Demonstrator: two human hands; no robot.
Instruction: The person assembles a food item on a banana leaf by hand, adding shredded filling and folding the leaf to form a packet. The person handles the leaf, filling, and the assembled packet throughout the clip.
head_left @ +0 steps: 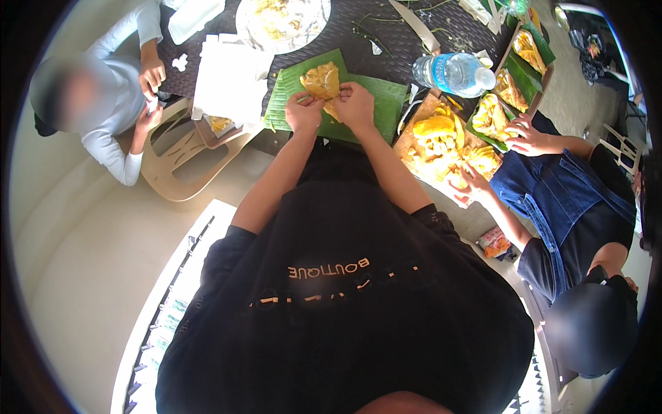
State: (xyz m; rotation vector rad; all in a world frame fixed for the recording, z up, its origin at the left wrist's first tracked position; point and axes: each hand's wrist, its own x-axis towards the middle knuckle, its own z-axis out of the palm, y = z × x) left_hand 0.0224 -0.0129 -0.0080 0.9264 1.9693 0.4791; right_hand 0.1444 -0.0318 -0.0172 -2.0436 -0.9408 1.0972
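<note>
A folded, lumpy yellow piece of food (321, 79) lies on green banana leaf pieces (381, 103) at the table's near edge. My left hand (303, 112) is closed, its fingers pinching the near left edge of the food. Closed as well, my right hand (354, 105) grips the near right side. Between my hands a smaller yellow bit (332, 110) shows, partly hidden by fingers. What kind of food it is I cannot make out.
To the right, a wooden board (405, 146) carries yellow strips, with a co-worker's hands nearby. Beyond it stand leaf-lined trays of yellow food (491, 117). A water bottle (452, 74), a knife (416, 26), a foil-like plate (318, 34) and white boxes (224, 79) surround the leaves. Another person sits left.
</note>
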